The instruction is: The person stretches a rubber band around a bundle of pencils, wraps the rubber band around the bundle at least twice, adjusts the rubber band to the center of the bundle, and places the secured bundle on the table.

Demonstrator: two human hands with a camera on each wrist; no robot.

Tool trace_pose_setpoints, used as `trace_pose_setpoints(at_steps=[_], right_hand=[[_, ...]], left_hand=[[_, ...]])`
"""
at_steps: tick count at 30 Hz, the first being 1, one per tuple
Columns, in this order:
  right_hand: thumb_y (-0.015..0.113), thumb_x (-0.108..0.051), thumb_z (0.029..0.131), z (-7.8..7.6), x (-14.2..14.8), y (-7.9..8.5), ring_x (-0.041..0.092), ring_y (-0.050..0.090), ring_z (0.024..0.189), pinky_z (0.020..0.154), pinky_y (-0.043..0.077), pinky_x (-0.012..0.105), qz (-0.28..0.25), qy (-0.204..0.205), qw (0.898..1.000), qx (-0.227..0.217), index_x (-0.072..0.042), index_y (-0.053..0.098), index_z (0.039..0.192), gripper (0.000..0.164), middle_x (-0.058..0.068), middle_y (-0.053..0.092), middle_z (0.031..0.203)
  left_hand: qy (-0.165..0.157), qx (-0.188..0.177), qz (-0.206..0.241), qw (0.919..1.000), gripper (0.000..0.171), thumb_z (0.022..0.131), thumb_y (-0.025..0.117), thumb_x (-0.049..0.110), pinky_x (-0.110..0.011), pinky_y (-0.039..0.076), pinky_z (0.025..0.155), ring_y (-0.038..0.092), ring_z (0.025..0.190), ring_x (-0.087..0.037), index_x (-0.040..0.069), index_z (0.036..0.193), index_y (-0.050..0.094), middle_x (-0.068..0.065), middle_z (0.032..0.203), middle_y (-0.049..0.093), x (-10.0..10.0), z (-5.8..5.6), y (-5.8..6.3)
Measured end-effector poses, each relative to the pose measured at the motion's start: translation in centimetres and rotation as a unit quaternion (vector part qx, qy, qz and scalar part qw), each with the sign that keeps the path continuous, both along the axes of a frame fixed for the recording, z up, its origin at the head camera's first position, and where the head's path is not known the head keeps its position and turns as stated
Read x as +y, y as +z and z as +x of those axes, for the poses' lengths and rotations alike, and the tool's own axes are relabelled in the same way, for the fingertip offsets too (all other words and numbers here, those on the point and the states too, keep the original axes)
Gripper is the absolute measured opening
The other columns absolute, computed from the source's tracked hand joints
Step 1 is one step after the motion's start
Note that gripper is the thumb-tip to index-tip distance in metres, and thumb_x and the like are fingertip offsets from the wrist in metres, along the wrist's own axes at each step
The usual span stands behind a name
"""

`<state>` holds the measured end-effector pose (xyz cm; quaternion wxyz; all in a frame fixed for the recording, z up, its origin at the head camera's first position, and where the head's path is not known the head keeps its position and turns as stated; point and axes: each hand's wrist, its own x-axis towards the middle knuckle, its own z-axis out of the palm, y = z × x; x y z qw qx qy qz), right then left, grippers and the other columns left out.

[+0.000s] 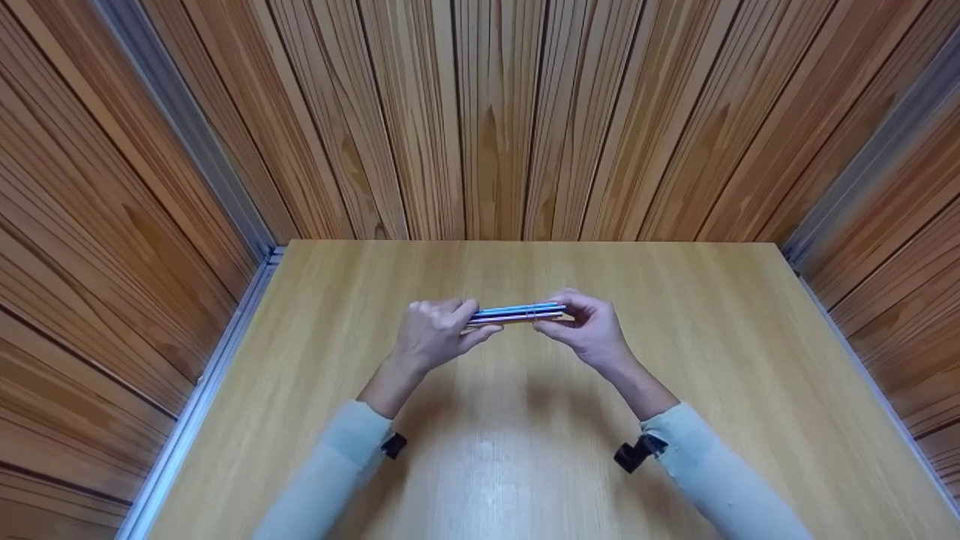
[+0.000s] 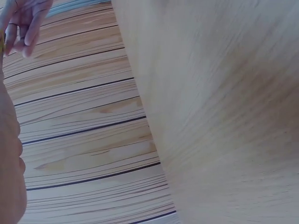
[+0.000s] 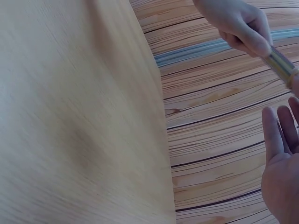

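Observation:
Both hands hold a bundle of slim coloured pencils [image 1: 514, 312] above the table, lying nearly level, blue on top with purple and pink below. A thin band [image 1: 533, 312] circles the bundle near its right end. My left hand [image 1: 437, 330] grips the left end, which is hidden in the fist. At the other end, thumb and forefinger of my right hand [image 1: 589, 328] pinch close by the band. In the right wrist view the bundle [image 3: 280, 64] juts from the left hand [image 3: 238, 23], while other fingers of the right hand [image 3: 282, 172] stay extended.
Beneath the hands lies a light wooden table [image 1: 480, 465], with their shadows on it. Wood-plank walls [image 1: 495, 120] stand behind and at both sides, with metal rails [image 1: 199, 405] along the edges. A black wrist mount [image 1: 637, 454] sits at each sleeve cuff.

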<state>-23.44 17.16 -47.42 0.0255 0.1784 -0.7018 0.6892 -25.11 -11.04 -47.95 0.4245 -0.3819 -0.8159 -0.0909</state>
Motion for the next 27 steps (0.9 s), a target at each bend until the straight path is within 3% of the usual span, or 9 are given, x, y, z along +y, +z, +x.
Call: trace_pose_setpoints(at_steps=[8, 14, 21, 27], right_hand=[[0.074, 0.015, 0.097, -0.1, 0.6, -0.2, 0.006, 0.078, 0.111, 0.094, 0.066, 0.026, 0.01, 0.059, 0.997, 0.046, 0.021, 0.063, 0.139, 0.044, -0.011, 0.079, 0.124], [0.074, 0.017, 0.097, -0.2, 1.7, 0.2, 0.005, 0.077, 0.122, 0.097, 0.065, 0.026, 0.006, 0.077, 0.994, 0.081, 0.021, 0.064, 0.137, 0.042, -0.008, 0.079, 0.131], [0.081, 0.011, 0.095, -0.2, 1.7, 0.6, 0.007, 0.078, 0.104, 0.089, 0.067, 0.026, 0.052, 0.083, 0.992, 0.086, 0.012, 0.078, 0.125, 0.03, -0.01, 0.078, 0.12], [0.084, 0.013, 0.091, -0.1, 1.6, 0.1, 0.005, 0.078, 0.097, 0.082, 0.067, 0.023, 0.053, 0.065, 0.992, 0.091, 0.013, 0.08, 0.119, 0.028, -0.012, 0.08, 0.114]], left_hand=[[0.02, -0.038, -0.014, 0.999, 0.047, 0.095, 0.087, 0.055, -0.016, 0.016, 0.055, 0.029, 0.054, -0.006, 0.013, 0.092, 0.065, 0.005, 0.061, 0.058, -0.1, 0.1, -0.1], [0.035, -0.07, -0.029, 0.9966, 0.046, 0.096, 0.086, 0.054, -0.017, 0.016, 0.056, 0.03, 0.055, -0.006, 0.013, 0.093, 0.065, 0.004, 0.062, 0.059, -0.4, 0.3, -0.3], [0.042, -0.075, -0.039, 0.9955, 0.048, 0.092, 0.09, 0.055, -0.017, 0.013, 0.057, 0.026, 0.055, -0.006, 0.014, 0.09, 0.065, 0.004, 0.061, 0.058, 0.8, 0.8, 0.2], [0.039, -0.095, -0.028, 0.9943, 0.048, 0.093, 0.089, 0.055, -0.016, 0.012, 0.057, 0.026, 0.056, -0.004, 0.014, 0.087, 0.066, 0.005, 0.061, 0.059, 1.7, 1.4, 0.4]])
